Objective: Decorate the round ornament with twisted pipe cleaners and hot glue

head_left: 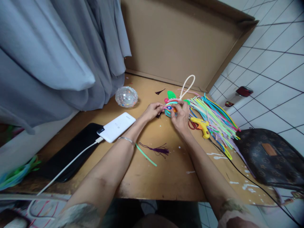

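Observation:
A small colourful pipe-cleaner ornament (171,103) lies between my hands, with striped bands, a blue spot and an orange spot. Green leaf-like pieces (171,94) and a white loop (188,85) rise behind it. My left hand (154,110) pinches the ornament's pink edge from the left. On the other side, my right hand (180,117) has thumb and fingers closed on its front near the orange spot; the fingertips partly hide it. Just right of that hand lies a yellow glue gun (201,125). A dark tassel beneath the ornament is mostly covered.
Pipe cleaners (213,117) spread beyond the glue gun, beside a brown patterned bag (270,158). A purple tassel (159,150) and green strip (146,155) lie between my forearms. Leftward are a clear ball (126,97), a white cabled phone (118,126) and a black slab (71,152).

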Available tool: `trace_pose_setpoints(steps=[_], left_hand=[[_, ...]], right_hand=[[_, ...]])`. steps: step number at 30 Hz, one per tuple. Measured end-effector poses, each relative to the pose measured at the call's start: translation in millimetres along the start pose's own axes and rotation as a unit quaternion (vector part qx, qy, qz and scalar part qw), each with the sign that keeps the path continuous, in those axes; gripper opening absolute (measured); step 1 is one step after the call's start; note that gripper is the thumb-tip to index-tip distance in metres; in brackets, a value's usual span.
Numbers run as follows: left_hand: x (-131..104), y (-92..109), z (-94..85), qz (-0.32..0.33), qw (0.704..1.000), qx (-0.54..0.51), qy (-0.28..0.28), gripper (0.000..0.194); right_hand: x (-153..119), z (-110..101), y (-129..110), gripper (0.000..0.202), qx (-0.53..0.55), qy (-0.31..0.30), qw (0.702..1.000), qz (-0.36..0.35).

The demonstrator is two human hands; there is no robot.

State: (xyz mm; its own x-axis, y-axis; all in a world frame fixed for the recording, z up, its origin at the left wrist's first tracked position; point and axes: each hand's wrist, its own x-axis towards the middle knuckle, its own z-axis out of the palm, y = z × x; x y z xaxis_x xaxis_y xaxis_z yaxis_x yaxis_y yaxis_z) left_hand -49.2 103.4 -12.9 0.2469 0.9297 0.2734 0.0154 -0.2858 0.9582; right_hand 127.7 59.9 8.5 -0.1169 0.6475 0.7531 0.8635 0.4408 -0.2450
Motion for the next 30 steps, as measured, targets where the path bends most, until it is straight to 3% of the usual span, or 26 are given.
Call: trace_pose_setpoints(steps=[6, 20, 30], left_hand=[[3.3, -5.0, -4.5, -0.013, 0.999, -0.034, -0.023, 0.039], [-1.7, -0.9, -7.3, -0.034, 0.992, -0.121, 0.007, 0.048], [3.9, -4.6, -6.3, -0.052, 0.971, -0.23, 0.033, 0.054]], right_hand=[[-0.2, 0.1, 0.5, 0.02, 0.0, -0.004, 1.0, 0.005], [0.6, -0.4, 0.4, 0.024, -0.011, -0.009, 1.0, 0.001], [2.2, -1.7, -0.3, 0.027, 0.023, -0.009, 1.0, -0.006]])
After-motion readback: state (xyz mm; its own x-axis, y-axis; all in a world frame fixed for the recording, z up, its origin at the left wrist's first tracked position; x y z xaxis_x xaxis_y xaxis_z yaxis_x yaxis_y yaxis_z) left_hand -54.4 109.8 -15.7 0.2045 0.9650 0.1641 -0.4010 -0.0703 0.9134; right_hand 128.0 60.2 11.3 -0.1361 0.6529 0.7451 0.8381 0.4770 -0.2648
